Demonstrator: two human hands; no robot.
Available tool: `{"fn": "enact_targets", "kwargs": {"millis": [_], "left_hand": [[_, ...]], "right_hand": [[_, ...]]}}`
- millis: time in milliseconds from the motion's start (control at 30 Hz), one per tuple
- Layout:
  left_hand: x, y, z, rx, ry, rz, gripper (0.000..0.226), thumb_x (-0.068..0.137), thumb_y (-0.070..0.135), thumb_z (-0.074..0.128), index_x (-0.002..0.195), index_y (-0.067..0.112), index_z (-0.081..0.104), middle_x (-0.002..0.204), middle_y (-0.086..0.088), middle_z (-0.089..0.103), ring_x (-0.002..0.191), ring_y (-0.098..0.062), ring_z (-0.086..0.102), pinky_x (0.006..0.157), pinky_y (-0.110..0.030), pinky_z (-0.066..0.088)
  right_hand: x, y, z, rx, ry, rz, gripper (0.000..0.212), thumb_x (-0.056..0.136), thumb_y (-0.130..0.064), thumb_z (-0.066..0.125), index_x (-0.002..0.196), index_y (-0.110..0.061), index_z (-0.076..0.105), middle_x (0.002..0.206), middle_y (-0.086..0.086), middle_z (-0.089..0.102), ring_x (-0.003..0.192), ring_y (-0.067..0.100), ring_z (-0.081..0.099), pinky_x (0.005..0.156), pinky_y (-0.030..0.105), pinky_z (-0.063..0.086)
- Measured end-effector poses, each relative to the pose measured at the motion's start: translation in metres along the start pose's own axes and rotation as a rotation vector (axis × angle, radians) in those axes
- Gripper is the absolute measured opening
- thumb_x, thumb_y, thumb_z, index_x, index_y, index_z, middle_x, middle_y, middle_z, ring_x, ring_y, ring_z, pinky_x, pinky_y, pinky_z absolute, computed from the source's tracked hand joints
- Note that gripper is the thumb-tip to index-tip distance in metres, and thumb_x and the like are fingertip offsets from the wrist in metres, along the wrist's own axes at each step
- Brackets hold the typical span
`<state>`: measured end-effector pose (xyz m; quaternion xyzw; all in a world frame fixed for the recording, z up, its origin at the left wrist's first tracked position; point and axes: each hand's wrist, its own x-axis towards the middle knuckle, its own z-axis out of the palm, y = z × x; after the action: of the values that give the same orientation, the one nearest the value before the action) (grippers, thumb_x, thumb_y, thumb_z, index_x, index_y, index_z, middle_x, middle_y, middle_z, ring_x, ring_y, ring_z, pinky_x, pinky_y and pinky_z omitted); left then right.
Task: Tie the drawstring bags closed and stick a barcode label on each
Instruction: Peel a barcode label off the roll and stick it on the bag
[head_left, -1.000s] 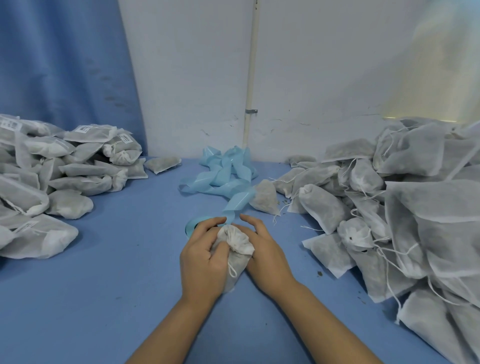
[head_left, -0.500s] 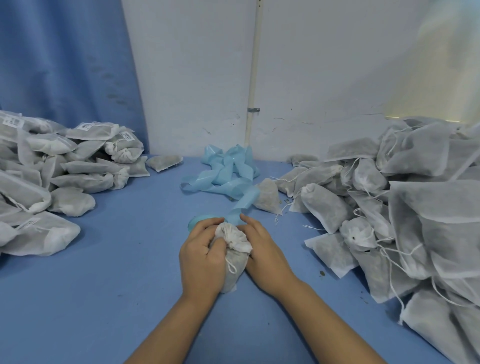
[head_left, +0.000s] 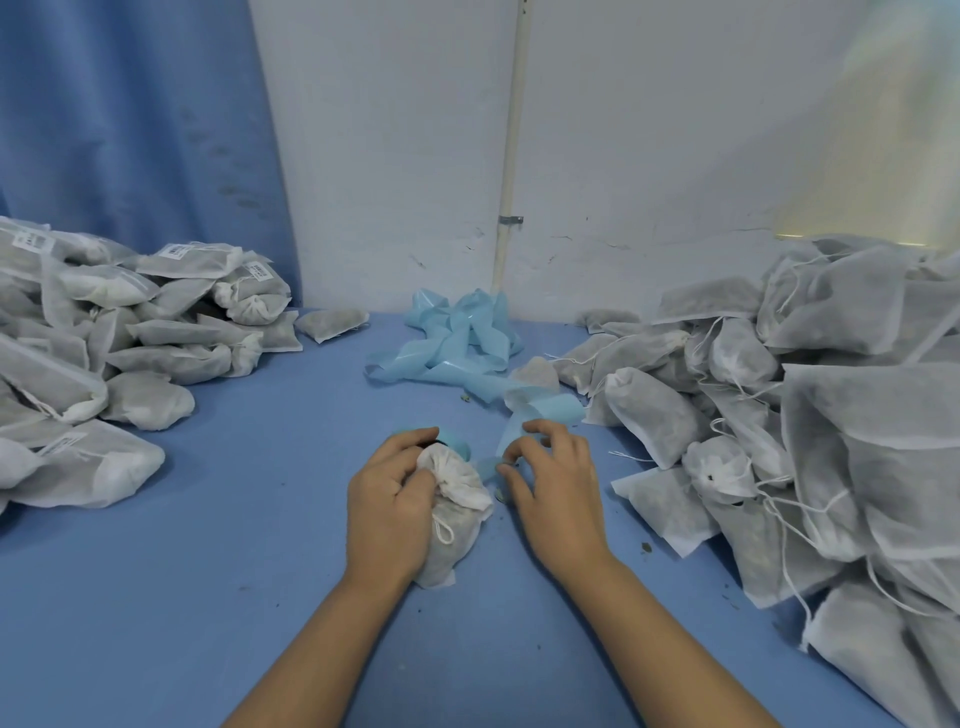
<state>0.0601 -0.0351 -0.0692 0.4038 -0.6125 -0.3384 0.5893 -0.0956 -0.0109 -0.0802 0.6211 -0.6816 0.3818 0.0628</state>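
Two piles were noted: right pile loose-stringed, left pile labelled, open table between. The cinched bag was gripped by the left hand near centre, neck pointing far. The label strip ended just right of it, at the right hand. Fingers were curled; a pinch could not be confirmed.

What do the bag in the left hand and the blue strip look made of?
Bag: likely thin non-woven fabric, matte white, semi-sheer; dark contents show through. Blue strip: probably glossy release paper or film; it shines and curls.
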Motion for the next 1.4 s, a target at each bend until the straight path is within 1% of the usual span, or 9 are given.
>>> {"fn": "enact_targets", "kwargs": {"millis": [233,333,533,733,933,1133,1200,1333,1400], "left_hand": [[-0.003,0.001,0.001,0.095,0.01,-0.033,0.025,0.072,0.021,0.043,0.066,0.037,0.061,0.076,0.019,0.066,0.074,0.003,0.059,0.063,-0.009,0.041],[-0.006,0.002,0.003,0.195,0.012,-0.036,0.03,0.076,0.026,0.042,0.048,0.033,0.049,0.052,0.014,0.052,0.054,-0.005,0.046,0.05,-0.019,0.028],[-0.007,0.005,0.004,0.224,0.0,-0.082,0.039,0.082,0.02,0.047,0.045,0.031,0.047,0.044,0.014,0.045,0.047,-0.007,0.041,0.049,-0.026,0.026],[-0.008,0.007,0.009,0.517,-0.08,-0.093,0.024,0.089,0.013,0.047,0.079,0.013,0.069,0.109,0.01,0.063,0.085,-0.015,0.055,0.07,-0.032,0.042],[-0.002,0.006,0.011,0.62,-0.177,-0.153,0.029,0.09,0.016,0.042,0.065,0.025,0.054,0.142,0.019,0.043,0.097,-0.015,0.055,0.069,-0.027,0.032],[0.004,0.007,0.017,0.645,-0.25,-0.15,0.04,0.094,0.022,0.037,0.125,0.037,0.059,0.154,0.02,0.024,0.121,-0.013,0.049,0.078,-0.023,0.032],[0.004,0.006,0.017,0.626,-0.282,-0.113,0.039,0.093,0.022,0.038,0.12,0.038,0.062,0.154,0.024,0.019,0.115,-0.01,0.052,0.074,-0.024,0.035],[0.003,0.001,0.017,0.55,-0.378,0.059,0.032,0.091,0.018,0.043,0.067,0.037,0.05,0.143,0.039,0.021,0.086,-0.002,0.056,0.054,-0.02,0.03],[0.004,-0.004,0.017,0.493,-0.404,0.096,0.03,0.09,0.019,0.041,0.067,0.033,0.053,0.138,0.038,0.032,0.088,0.002,0.053,0.058,-0.021,0.033]], "right_hand": [[-0.001,-0.001,-0.004,0.017,-0.053,-0.006,0.01,0.089,-0.027,0.061,0.099,-0.026,0.063,0.106,-0.017,0.06,0.108,0.011,0.036,0.084,0.022,0.025],[-0.003,-0.005,-0.003,0.033,-0.095,-0.06,0.023,0.084,-0.031,0.066,0.107,-0.032,0.065,0.108,-0.023,0.058,0.103,0.006,0.029,0.084,0.017,0.019],[-0.003,-0.006,-0.005,0.177,-0.183,-0.12,0.012,0.087,-0.036,0.065,0.099,-0.036,0.065,0.097,-0.026,0.056,0.1,0.005,0.029,0.085,0.016,0.018],[-0.003,-0.014,-0.005,-0.068,-0.013,-0.12,0.01,0.09,-0.034,0.062,0.088,-0.026,0.068,0.088,-0.014,0.063,0.095,0.012,0.04,0.077,0.026,0.015],[0.001,-0.018,-0.004,-0.243,0.095,-0.036,0.006,0.088,-0.025,0.067,0.087,-0.021,0.072,0.092,-0.002,0.064,0.098,0.026,0.051,0.077,0.034,0.022],[0.004,-0.008,-0.01,-0.261,0.237,0.027,0.009,0.075,-0.014,0.08,0.077,-0.018,0.071,0.09,0.004,0.064,0.084,0.031,0.055,0.068,0.036,0.034],[0.004,-0.005,-0.01,-0.238,0.237,0.031,0.009,0.076,-0.012,0.078,0.078,-0.016,0.071,0.09,0.005,0.064,0.083,0.031,0.055,0.067,0.037,0.039],[0.002,-0.003,-0.01,-0.106,0.146,-0.003,0.008,0.088,-0.007,0.065,0.091,-0.011,0.072,0.103,0.007,0.063,0.092,0.028,0.052,0.069,0.033,0.043],[0.001,-0.002,-0.009,-0.038,0.1,-0.01,0.013,0.091,-0.005,0.06,0.097,-0.009,0.071,0.109,0.007,0.058,0.098,0.024,0.051,0.072,0.028,0.041]]}}
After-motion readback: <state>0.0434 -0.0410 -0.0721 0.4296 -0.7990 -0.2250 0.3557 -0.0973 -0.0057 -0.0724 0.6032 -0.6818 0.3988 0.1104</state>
